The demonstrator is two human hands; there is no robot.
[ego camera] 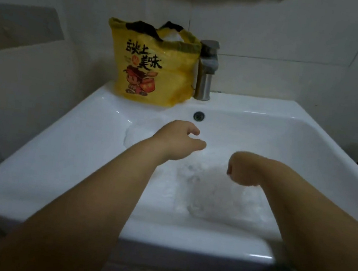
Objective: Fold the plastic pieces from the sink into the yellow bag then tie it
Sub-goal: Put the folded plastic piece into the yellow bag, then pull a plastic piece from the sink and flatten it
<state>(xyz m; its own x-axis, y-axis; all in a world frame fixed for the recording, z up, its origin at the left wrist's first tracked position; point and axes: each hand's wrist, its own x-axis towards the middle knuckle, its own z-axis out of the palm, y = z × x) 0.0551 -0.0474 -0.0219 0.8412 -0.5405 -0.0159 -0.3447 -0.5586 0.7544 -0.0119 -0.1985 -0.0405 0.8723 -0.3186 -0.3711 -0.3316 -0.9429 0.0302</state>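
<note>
Several crumpled white plastic pieces [211, 192] lie in the white ceramic sink [58, 142], printed yellow plastic bag [150, 68] untied on its rear ledge; left hand [178, 141] loosely curled, empty; grip of right hand [245, 169] indeterminate.

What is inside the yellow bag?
Some white plastic shows at the top of the yellow bag, with something dark along the opening. The bag's sides cover whatever lies lower down.
</note>
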